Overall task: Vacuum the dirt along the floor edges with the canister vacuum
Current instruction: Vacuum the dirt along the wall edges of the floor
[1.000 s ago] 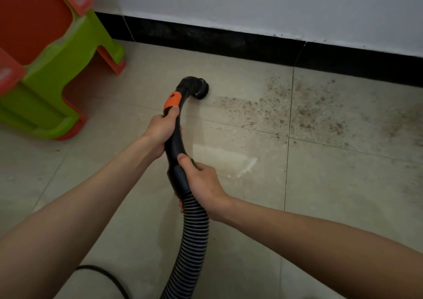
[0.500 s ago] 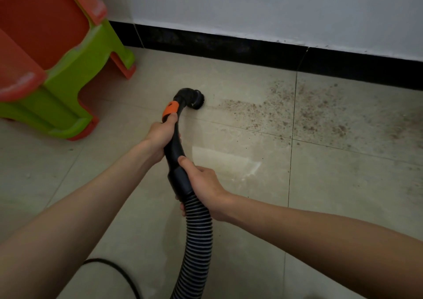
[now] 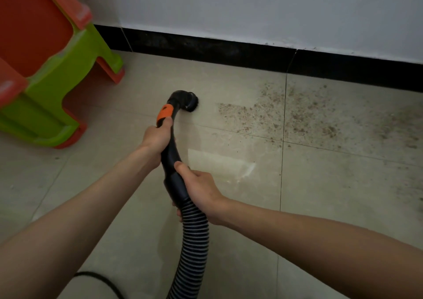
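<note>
A black vacuum handle [image 3: 170,154] with an orange band curves down to a round brush nozzle [image 3: 191,102] that sits on the beige tile floor. My left hand [image 3: 158,138] grips the handle just below the orange band. My right hand [image 3: 201,191] grips the handle's lower end where the ribbed grey hose [image 3: 194,246] begins. Brown dirt [image 3: 295,118] is scattered over the tiles to the right of the nozzle, close to the black baseboard [image 3: 229,52]. The canister itself is out of view.
An orange and green plastic stool [image 3: 50,70] stands at the left, near the wall. A black cord [image 3: 98,280] loops on the floor at the bottom left. The white wall [image 3: 251,8] runs along the back.
The nozzle and both hands have shifted left, away from the dirt patch, leaving a wider gap of cleaner tile between brush and dirt. The view has tilted, so the stool sits further into frame.
</note>
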Motion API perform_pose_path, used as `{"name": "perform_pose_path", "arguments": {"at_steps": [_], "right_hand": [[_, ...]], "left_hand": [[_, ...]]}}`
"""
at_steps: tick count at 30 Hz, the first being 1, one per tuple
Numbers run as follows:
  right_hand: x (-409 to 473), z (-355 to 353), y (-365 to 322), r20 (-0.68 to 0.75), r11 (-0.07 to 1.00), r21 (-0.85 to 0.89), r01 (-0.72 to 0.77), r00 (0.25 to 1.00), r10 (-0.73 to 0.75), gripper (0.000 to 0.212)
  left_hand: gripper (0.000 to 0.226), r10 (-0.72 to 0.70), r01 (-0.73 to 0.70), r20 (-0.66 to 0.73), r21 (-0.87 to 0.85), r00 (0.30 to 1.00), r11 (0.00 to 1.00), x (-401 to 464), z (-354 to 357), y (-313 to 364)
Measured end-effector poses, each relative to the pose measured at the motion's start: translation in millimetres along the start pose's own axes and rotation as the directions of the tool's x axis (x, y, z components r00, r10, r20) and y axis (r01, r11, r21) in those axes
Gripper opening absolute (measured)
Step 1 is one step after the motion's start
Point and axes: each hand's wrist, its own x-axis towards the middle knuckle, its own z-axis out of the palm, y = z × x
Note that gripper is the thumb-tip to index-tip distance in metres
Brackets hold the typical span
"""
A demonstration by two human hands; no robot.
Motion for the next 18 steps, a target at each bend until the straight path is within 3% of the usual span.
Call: {"name": "perform_pose_path", "arguments": {"at_steps": [5,12,18], "right_hand": [[26.3,7.7,-12.7,-0.011,1.0,0.001,0.01,1.0,-0.01,0.045],[12.2,-24.1,-10.2,-0.064,0.999,0.051,0.008,0.998,-0.004,0.039],[-9.7,-42.3,-12.3,-0.042,1.0,-0.006,-0.004,0.999,0.004,0.043]], "left_hand": [[0.043,0.005,-0.006,-0.024,-0.016,1.0,1.0,20.1,-3.6,14.8],[0.05,0.037,-0.053,0.155,0.1,0.987,0.994,10.4,40.8,23.0],[0.05,0.003,-0.003,0.176,0.001,0.984,1.0,-1.3,47.3,14.1]]}}
